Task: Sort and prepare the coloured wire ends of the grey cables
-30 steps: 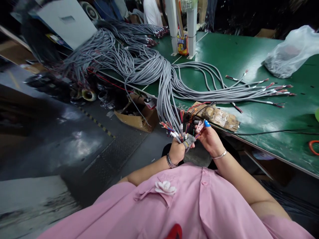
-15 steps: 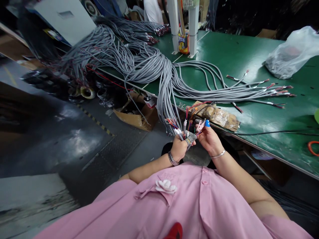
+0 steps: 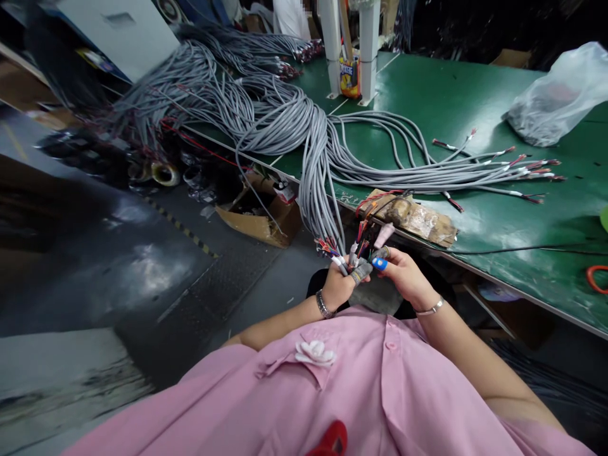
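My left hand [image 3: 338, 286] is closed round a bunch of grey cable ends [image 3: 341, 261], its thumb in a grey finger cover. Stripped red, orange and blue wires [image 3: 327, 246] fan out above that fist. Close beside it, my right hand [image 3: 409, 276] pinches at thin wires from the bunch; their tips are too small to make out. Its thumb wears a blue cover [image 3: 379, 263], its index finger a grey one [image 3: 380, 253]. Just above the right fingers, a pink grip-like piece [image 3: 384, 235] sticks out at the bench edge, by a taped wooden block [image 3: 408, 218].
Long grey cables [image 3: 285, 123] lie heaped over the green bench [image 3: 498, 221] and hang off its front edge. A plastic bag [image 3: 551, 101] and orange scissor handles [image 3: 597, 278] are at the right. White posts [image 3: 368, 57] stand behind. A cardboard box [image 3: 266, 218] sits below left.
My right hand has moved from the pink piece down and toward the cable ends, its fingertips now against the bunch. My left hand keeps its hold, nearly unmoved.
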`<state>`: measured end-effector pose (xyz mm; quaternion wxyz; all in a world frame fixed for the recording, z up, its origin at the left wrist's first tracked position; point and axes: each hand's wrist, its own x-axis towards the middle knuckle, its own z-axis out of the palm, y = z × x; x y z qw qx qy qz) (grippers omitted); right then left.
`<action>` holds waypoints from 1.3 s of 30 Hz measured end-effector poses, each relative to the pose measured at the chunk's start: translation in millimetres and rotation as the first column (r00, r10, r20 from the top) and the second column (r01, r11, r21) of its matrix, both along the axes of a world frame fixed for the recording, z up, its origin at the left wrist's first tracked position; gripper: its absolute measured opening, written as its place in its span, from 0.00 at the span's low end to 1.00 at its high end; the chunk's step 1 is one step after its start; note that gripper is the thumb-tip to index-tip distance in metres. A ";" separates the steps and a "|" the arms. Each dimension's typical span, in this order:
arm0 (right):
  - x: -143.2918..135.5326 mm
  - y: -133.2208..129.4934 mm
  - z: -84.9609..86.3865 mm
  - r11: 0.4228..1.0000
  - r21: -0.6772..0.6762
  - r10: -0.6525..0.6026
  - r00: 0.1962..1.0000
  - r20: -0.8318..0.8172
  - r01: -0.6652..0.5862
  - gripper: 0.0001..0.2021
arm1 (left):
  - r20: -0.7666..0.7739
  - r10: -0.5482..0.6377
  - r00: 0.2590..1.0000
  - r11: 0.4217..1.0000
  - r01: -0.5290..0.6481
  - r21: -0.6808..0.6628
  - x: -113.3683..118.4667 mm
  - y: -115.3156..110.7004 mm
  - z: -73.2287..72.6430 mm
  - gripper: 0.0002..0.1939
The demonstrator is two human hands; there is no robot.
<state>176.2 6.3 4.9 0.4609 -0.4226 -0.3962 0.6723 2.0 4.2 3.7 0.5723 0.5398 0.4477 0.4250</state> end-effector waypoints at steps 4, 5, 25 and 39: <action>-6.1 -1.1 5.0 0.994 0.112 0.008 0.999 0.038 -0.013 0.12 | -0.066 -0.120 0.991 0.993 0.118 -0.029 0.0 2.7 7.2 0.15; -6.9 -0.8 6.3 0.991 0.129 0.025 0.999 0.038 -0.030 0.12 | -0.068 -0.146 0.987 0.989 0.144 -0.042 -0.3 3.3 8.1 0.16; -12.5 -5.2 -6.5 0.989 0.042 -0.144 0.988 0.046 0.142 0.10 | 0.078 0.045 0.996 0.997 -0.040 -0.064 0.0 4.0 -3.9 0.19; -5.2 -7.8 -9.6 0.994 0.068 -0.081 0.997 0.003 0.081 0.10 | 0.177 0.153 0.972 0.981 -0.128 -0.147 5.4 5.6 1.9 0.18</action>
